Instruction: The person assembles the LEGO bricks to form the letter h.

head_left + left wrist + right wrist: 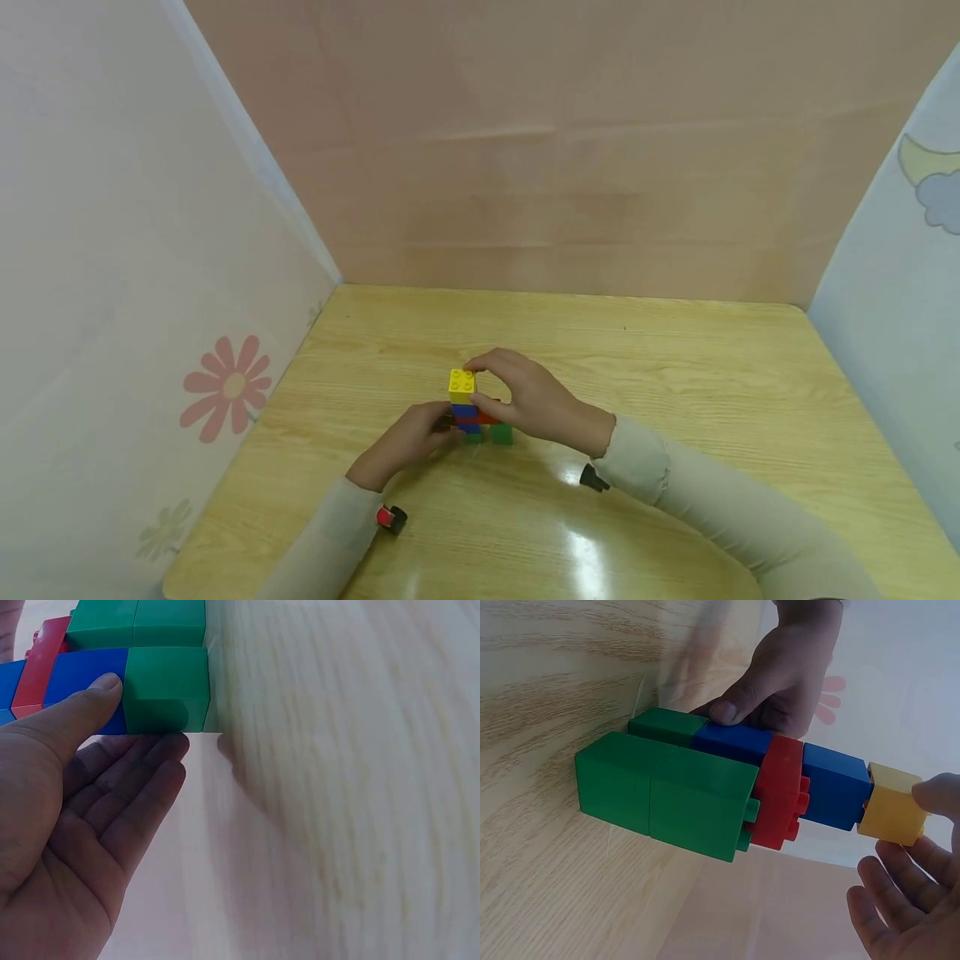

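Note:
A small structure of toy building bricks stands on the table. One column runs from a green brick at the bottom through a lower blue brick, a red brick and an upper blue brick to a yellow brick on top. Beside it rises a shorter stack of two green bricks. My left hand holds the column low down, thumb on the lower blue brick and fingers behind. From the right, my right hand pinches the yellow brick between thumb and fingers.
The wooden table reaches to a draped pinkish-brown backdrop. Pale cloth with flower prints hangs at the left, and another light cloth at the right. Each sleeve has a small dark wrist device at its cuff.

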